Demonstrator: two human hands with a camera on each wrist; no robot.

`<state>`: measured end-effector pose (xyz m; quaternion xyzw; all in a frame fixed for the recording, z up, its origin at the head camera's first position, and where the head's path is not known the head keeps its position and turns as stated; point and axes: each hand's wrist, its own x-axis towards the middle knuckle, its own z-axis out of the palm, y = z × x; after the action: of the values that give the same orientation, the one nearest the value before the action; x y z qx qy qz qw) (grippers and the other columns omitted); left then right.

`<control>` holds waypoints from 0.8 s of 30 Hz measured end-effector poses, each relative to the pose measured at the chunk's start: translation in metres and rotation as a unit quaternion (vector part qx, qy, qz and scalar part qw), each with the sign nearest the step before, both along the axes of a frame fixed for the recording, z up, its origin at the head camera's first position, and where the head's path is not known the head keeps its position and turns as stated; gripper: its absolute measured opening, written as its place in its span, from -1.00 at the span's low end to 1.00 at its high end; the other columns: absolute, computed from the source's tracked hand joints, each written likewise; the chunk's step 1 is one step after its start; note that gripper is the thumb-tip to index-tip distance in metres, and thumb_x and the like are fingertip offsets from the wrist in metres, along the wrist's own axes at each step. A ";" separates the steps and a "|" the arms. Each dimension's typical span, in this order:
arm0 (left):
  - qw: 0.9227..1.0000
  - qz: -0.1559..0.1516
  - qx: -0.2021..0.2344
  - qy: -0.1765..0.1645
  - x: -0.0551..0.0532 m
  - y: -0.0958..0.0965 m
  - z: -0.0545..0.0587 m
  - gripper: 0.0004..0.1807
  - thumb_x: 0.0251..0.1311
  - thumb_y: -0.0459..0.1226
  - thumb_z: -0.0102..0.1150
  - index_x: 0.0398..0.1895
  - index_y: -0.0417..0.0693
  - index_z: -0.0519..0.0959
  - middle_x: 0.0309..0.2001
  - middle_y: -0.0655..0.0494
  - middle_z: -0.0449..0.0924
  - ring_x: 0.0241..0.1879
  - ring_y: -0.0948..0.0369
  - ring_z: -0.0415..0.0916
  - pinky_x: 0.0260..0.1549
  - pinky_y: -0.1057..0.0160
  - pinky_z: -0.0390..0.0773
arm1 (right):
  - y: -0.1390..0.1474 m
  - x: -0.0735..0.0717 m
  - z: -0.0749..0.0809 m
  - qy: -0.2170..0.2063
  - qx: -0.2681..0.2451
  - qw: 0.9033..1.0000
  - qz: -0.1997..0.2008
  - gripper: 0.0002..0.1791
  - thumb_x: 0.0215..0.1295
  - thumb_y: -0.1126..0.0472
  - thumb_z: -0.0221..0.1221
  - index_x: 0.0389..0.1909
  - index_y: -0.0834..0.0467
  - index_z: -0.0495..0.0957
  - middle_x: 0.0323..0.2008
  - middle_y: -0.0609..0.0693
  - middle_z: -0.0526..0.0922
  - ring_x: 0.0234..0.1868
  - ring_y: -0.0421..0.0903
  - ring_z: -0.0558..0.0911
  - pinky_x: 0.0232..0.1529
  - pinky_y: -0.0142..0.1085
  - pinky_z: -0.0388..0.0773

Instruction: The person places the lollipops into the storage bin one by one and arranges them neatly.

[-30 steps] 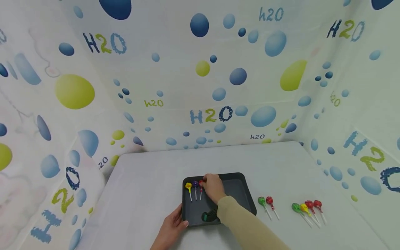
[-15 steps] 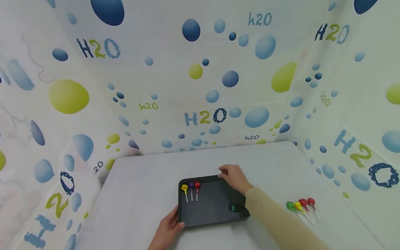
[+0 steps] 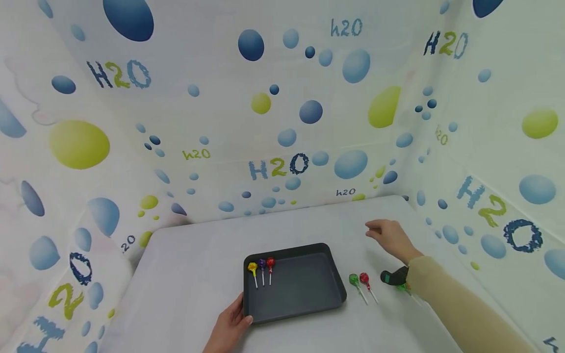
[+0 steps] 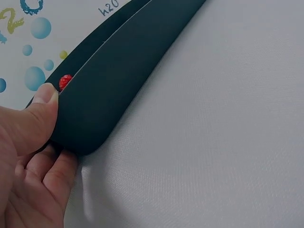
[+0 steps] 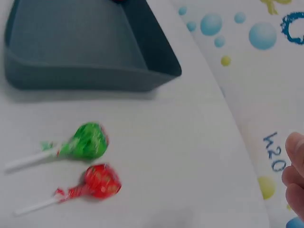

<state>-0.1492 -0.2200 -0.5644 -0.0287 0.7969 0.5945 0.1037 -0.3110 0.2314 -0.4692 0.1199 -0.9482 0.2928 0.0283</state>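
Note:
My left hand [image 3: 227,326] grips the near left corner of a dark baking tray [image 3: 300,289]; in the left wrist view the thumb [image 4: 43,95] lies over the rim and the fingers are beneath. A yellow lollipop [image 3: 252,267], a purple lollipop [image 3: 262,264] and a red lollipop [image 3: 270,263] lie in a row inside the tray's far left. My right hand [image 3: 390,238] hovers beyond the tray's right side, fingers loosely bent, with nothing visible in them. Between tray and right forearm lie a green lollipop [image 5: 91,141] and a red lollipop [image 5: 102,181].
Another green lollipop [image 3: 403,288] shows partly under the right wrist; the sleeve [image 3: 446,299] hides what lies beside it. A black strapped device [image 3: 393,277] sits at that wrist. The white table [image 3: 194,264] meets a patterned backdrop [image 3: 212,117] behind and at both sides.
The right hand has left the red lollipop in the tray and moved right, past the tray's edge. The left hand stays on the tray. The head view has shifted slightly.

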 end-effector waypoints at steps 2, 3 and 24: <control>1.000 0.003 0.002 -0.003 0.000 0.000 0.000 -0.09 0.31 -0.31 0.31 0.51 -0.58 0.01 0.51 -0.53 0.02 0.50 -0.32 0.11 0.33 0.14 0.54 | 0.006 0.006 -0.004 -0.018 0.001 1.000 0.000 -0.63 0.44 0.25 0.22 0.18 0.35 0.61 0.05 0.27 0.74 0.04 0.18 0.73 0.15 0.09 0.73; 1.000 0.004 0.002 -0.005 0.000 0.000 0.001 -0.09 0.31 -0.31 0.31 0.51 -0.58 0.01 0.51 -0.53 0.02 0.50 -0.32 0.11 0.34 0.14 0.53 | 0.008 0.009 -0.006 -0.028 0.000 1.000 0.002 -0.63 0.44 0.26 0.22 0.18 0.35 0.60 0.04 0.27 0.74 0.04 0.19 0.72 0.14 0.09 0.73; 1.000 0.015 -0.010 -0.018 -0.002 0.004 0.000 -0.11 0.31 -0.35 0.31 0.54 -0.52 0.03 0.53 -0.47 0.03 0.52 -0.27 0.10 0.37 0.11 0.46 | -0.007 0.053 -0.062 -0.147 -0.003 0.989 0.028 -0.72 0.31 0.33 0.32 0.02 0.26 0.71 -0.08 0.08 0.77 -0.04 0.00 0.71 0.17 0.03 0.73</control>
<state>-0.1510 -0.2156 -0.5643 -0.0526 0.8000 0.5876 0.1091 -0.2575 0.2243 -0.5310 0.1023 -0.9373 0.3111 -0.1196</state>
